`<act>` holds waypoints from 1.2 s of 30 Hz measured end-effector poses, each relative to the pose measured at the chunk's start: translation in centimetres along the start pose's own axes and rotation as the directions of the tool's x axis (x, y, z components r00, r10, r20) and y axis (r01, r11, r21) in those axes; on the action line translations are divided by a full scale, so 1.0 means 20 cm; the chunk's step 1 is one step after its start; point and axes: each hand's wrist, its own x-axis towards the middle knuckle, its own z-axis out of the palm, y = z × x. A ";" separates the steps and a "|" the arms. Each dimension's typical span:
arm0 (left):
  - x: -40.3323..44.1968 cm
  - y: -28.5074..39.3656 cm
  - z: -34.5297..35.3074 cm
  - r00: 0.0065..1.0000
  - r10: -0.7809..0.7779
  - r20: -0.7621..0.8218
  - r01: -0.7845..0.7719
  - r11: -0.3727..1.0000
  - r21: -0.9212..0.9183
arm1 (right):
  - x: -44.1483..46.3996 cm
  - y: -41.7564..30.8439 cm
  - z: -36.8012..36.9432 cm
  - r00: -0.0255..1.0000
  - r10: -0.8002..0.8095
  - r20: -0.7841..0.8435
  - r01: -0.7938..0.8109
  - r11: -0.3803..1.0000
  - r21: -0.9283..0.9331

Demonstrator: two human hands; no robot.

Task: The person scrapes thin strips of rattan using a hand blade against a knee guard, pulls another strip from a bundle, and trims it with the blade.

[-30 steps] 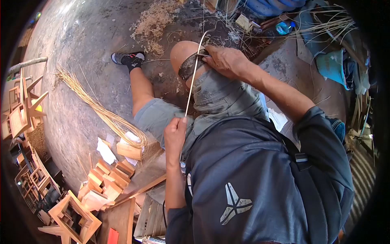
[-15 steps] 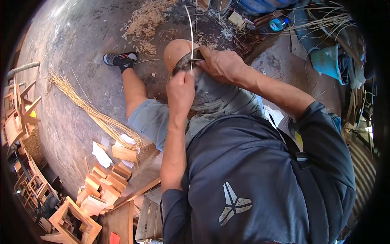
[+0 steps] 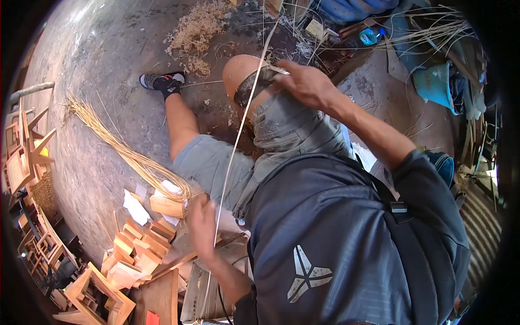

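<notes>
A long, pale, thin strip [image 3: 240, 130] that looks like rattan or cane slants from above my raised knee down past my left side. My right hand [image 3: 310, 88] is closed around a small knife [image 3: 279, 70], its blade only partly showing, over a dark pad [image 3: 250, 88] on the knee. The strip crosses that pad close to the blade. Lower left, my left hand [image 3: 202, 223] is smeared by motion beside the strip; whether its fingers grip the strip is unclear.
A bundle of thin canes [image 3: 124, 149] lies on the floor at left, near stacked wooden blocks [image 3: 138, 246] and a wooden frame [image 3: 103, 292]. Shavings [image 3: 197, 32] are heaped ahead. A turquoise bucket [image 3: 433, 84] and loose strips stand at right.
My left hand has moved from the knee down toward my left hip, and more of the strip now stretches along my lap. My right hand stays at the knee, slightly turned.
</notes>
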 end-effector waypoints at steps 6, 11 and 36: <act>0.65 0.82 0.35 0.892 0.403 -0.203 -0.439 0.880 -0.180 | -0.24 0.86 0.23 0.916 0.309 -0.256 -0.326 0.945 -0.024; 0.75 0.84 0.41 0.697 0.648 -0.307 -0.644 0.754 0.130 | -0.68 1.19 0.43 0.843 0.519 -0.144 -0.529 0.848 -0.040; 0.44 0.52 0.29 0.849 0.072 0.524 0.453 0.412 -0.791 | -0.33 -0.10 -0.04 0.792 -0.206 0.575 -0.438 0.464 0.770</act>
